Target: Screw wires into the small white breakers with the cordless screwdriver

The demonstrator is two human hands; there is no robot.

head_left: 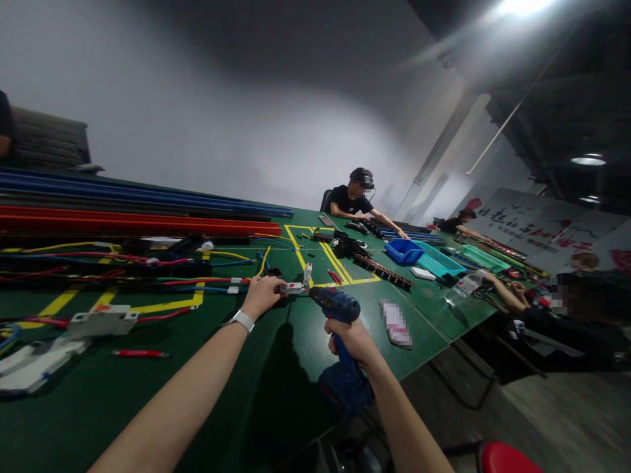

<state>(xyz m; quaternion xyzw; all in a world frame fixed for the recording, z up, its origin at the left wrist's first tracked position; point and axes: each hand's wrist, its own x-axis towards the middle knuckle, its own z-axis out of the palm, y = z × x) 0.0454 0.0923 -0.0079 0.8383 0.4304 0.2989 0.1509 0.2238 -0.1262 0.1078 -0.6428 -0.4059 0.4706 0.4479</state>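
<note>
My right hand [353, 340] is closed round the grip of a blue cordless drill [340, 341], its nose pointing left toward a small white breaker part [294, 287] on the green table [266, 387]. My left hand [261, 295], with a white wristband, is closed on that white part and holds it down on the table. A second white breaker [307, 272] stands upright just beyond it.
Red, blue and yellow wires [123, 269] and white breakers [101, 322] lie at the left, long red and blue rails [123, 220] behind them. Blue [403, 250] and teal bins [438, 263] sit far right. Other people sit at the far end and along the right side.
</note>
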